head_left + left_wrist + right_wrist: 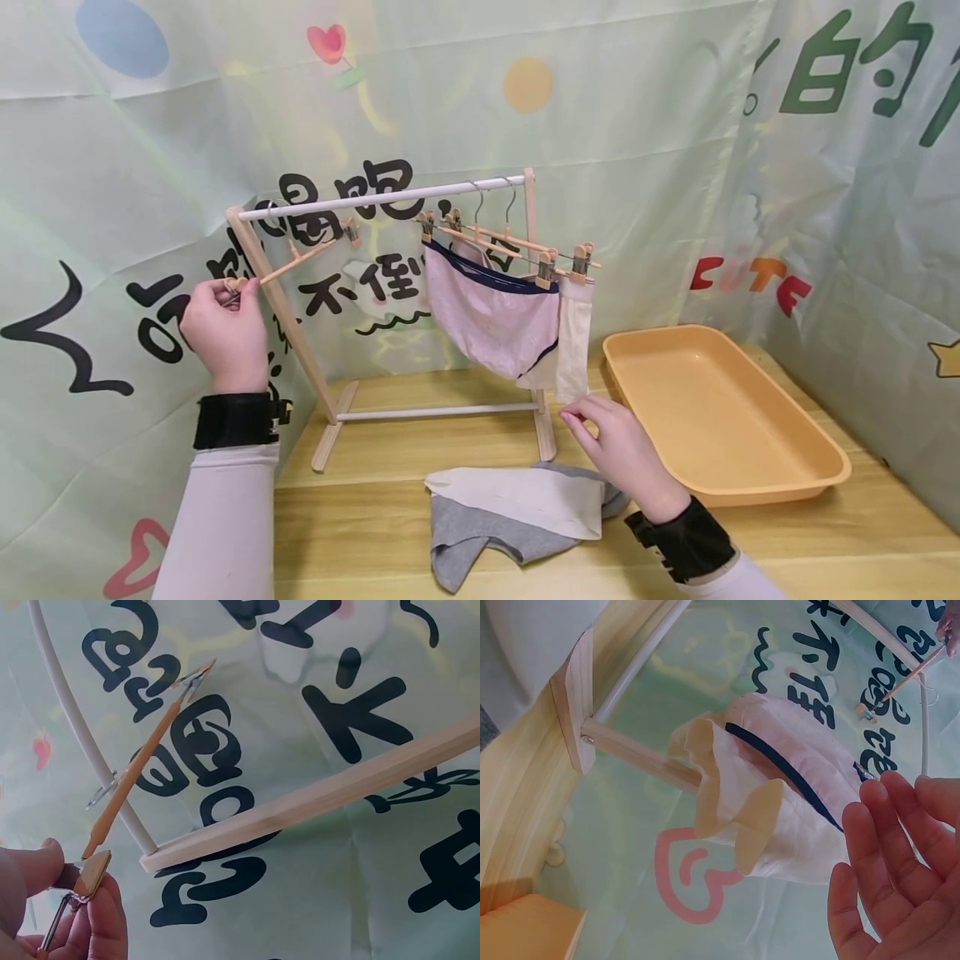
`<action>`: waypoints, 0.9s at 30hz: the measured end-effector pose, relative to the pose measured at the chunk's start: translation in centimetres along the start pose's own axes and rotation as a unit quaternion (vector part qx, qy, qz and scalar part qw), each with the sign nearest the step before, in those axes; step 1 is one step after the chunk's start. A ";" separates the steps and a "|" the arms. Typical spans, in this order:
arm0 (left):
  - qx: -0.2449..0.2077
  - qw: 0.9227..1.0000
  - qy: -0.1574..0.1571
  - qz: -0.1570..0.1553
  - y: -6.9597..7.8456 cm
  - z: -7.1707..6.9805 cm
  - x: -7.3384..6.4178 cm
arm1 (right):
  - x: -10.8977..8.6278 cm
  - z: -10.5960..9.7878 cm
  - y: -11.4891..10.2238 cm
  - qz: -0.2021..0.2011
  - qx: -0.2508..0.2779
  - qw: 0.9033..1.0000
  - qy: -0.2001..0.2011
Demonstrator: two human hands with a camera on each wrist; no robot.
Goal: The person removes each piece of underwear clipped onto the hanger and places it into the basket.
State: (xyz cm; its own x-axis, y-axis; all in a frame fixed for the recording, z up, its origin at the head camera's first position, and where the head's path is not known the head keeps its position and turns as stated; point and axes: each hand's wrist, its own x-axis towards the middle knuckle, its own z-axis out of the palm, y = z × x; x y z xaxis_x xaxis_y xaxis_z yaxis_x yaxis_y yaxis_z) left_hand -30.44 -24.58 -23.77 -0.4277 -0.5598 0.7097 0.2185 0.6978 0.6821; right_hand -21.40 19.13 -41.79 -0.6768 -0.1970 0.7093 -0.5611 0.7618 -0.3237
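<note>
At the left end of the small drying rack, my left hand (pixel 227 340) pinches a clip (pixel 93 874) of a wooden clip hanger (pixel 129 784). That hanger slants across the rack's top bar with nothing in its clips. My right hand (pixel 624 450) is just below the hem of a hanging cream cloth (pixel 574 346), its fingers loosely bent. The right wrist view shows nothing between them. Beside the cream cloth, pink underpants (pixel 487 308) with navy trim hang from clips on another hanger (pixel 491 257).
A grey and cream garment (pixel 517 504) lies folded on the wooden table (pixel 360 533) in front of the rack (pixel 281 312). To the right stands a shallow orange tray (pixel 720 400). A printed fabric backdrop (pixel 615 125) surrounds the table.
</note>
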 end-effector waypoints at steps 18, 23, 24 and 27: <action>0.020 0.999 -0.025 -0.009 0.2 0.2 -0.4 | 0.1 -0.1 -0.2 -0.008 0.000 1.000 -0.008; 0.017 0.999 -0.027 -0.004 0.2 0.2 -0.5 | 0.1 -0.1 -0.2 -0.011 0.001 1.000 -0.004; 0.016 0.999 -0.027 -0.003 0.2 0.2 -0.6 | 0.1 -0.1 -0.1 -0.010 0.001 1.000 -0.005; 0.015 0.999 -0.029 -0.003 0.2 0.1 -0.6 | 0.1 -0.1 -0.2 -0.008 0.002 1.000 -0.008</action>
State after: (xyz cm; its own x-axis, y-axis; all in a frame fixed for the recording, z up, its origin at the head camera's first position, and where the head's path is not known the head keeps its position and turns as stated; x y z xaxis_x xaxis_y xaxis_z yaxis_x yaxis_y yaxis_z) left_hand -30.24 -24.04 -24.07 -0.4794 -0.5374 0.6938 0.1894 0.7085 0.6798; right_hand -21.31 19.03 -41.59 -0.6752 -0.2195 0.7042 -0.5745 0.7553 -0.3153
